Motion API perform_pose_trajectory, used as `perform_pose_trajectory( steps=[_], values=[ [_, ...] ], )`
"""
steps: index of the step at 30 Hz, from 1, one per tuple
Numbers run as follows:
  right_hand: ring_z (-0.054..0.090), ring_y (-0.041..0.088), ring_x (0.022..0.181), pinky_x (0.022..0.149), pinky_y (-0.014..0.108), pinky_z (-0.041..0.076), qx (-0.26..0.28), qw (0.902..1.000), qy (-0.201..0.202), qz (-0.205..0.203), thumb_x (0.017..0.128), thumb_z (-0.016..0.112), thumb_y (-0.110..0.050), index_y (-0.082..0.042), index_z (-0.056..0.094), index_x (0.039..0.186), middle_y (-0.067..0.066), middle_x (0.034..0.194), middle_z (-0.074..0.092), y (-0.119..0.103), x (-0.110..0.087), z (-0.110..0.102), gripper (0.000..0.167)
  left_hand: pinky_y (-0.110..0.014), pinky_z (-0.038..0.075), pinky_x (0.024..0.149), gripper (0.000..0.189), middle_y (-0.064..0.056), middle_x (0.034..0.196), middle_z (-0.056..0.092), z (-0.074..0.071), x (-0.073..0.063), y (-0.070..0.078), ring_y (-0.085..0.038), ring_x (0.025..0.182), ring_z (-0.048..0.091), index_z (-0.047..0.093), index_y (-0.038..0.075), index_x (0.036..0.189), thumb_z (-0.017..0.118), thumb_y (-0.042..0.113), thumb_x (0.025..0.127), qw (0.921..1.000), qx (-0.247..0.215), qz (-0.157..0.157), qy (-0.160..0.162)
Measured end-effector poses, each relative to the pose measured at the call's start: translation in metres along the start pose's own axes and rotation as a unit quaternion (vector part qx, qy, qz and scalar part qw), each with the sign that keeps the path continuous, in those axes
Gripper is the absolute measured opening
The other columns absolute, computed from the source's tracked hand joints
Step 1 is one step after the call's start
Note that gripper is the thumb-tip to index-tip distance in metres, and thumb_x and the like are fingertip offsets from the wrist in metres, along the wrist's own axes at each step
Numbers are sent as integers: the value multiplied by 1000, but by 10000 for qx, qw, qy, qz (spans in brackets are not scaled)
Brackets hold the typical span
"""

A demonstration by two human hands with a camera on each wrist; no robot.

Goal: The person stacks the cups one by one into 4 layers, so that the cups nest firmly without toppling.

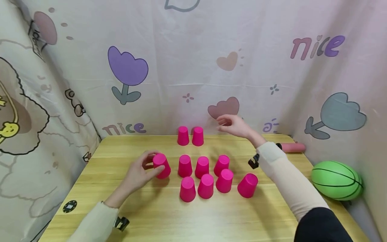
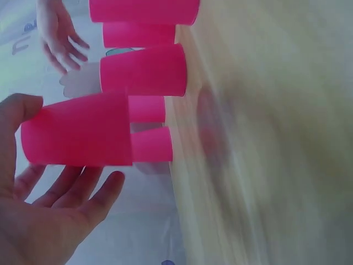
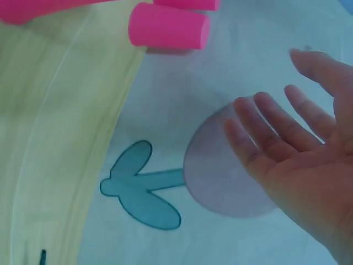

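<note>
My left hand (image 1: 139, 173) grips an upside-down pink cup (image 1: 161, 165) between thumb and fingers at the left of the other cups. In the left wrist view that held cup (image 2: 77, 130) hangs a little above the table, its shadow lying below. My right hand (image 1: 234, 126) is raised over the back of the table with loosely bent fingers, holding nothing. Nearest to it are two upside-down cups at the back, the right one (image 1: 198, 136) beside the left one (image 1: 183, 136). Three more cups form a middle row (image 1: 202, 167), and several stand in front (image 1: 206, 186).
The wooden table (image 1: 145, 222) backs onto a printed curtain (image 1: 181, 50). A black round chip (image 1: 70, 206) lies near the left edge. On the right are a pink cylinder (image 1: 293, 147) and a green ball (image 1: 336, 180).
</note>
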State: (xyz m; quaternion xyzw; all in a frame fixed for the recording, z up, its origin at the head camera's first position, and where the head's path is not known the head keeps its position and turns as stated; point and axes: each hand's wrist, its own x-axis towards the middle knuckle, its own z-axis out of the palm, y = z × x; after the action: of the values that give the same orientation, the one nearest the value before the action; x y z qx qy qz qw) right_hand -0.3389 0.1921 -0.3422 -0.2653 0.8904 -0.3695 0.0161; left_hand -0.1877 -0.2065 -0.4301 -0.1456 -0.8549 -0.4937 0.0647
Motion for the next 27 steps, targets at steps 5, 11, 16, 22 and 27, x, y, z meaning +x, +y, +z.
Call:
perform_pose_trajectory(
  steps=[5, 11, 16, 22, 27],
  values=[
    [70, 31, 116, 99, 43, 57, 253, 9991, 283, 212, 100, 73, -22, -6, 64, 139, 20, 131, 72, 7, -33, -5, 43, -51, 60, 102, 59, -14, 134, 67, 2, 28, -3, -34, 124, 66, 56, 12, 143, 83, 28, 93, 9993, -164, -262, 211],
    [70, 31, 117, 96, 28, 57, 443, 9973, 526, 262, 101, 73, -22, -7, 63, 140, 17, 132, 72, 20, -75, -1, 43, -54, 58, 104, 61, -18, 140, 64, 6, 59, -11, -39, 130, 63, 52, 8, 147, 80, 24, 95, 9990, -98, -214, 374],
    [68, 31, 123, 96, 19, 55, 509, 9959, 634, 406, 101, 72, -25, -9, 60, 144, 14, 135, 71, 26, -107, 3, 47, -55, 57, 106, 58, -22, 139, 64, 6, 77, -22, -41, 130, 62, 52, 6, 144, 80, 19, 95, 9981, 49, -197, 587],
    [65, 33, 129, 98, 18, 55, 701, 9941, 553, 611, 100, 74, -30, -11, 58, 147, 14, 141, 67, 29, -138, 8, 53, -55, 53, 111, 57, -23, 141, 61, 3, 93, -33, -42, 133, 59, 52, 5, 144, 79, 22, 96, 9961, -86, -437, 768],
    [64, 35, 129, 96, 19, 56, 752, 9931, 551, 717, 99, 75, -30, -14, 59, 146, 14, 141, 67, 33, -159, 14, 52, -56, 50, 115, 59, -21, 145, 58, 5, 106, -37, -41, 137, 54, 51, 8, 146, 78, 28, 97, 9942, -164, -678, 819]
  ],
)
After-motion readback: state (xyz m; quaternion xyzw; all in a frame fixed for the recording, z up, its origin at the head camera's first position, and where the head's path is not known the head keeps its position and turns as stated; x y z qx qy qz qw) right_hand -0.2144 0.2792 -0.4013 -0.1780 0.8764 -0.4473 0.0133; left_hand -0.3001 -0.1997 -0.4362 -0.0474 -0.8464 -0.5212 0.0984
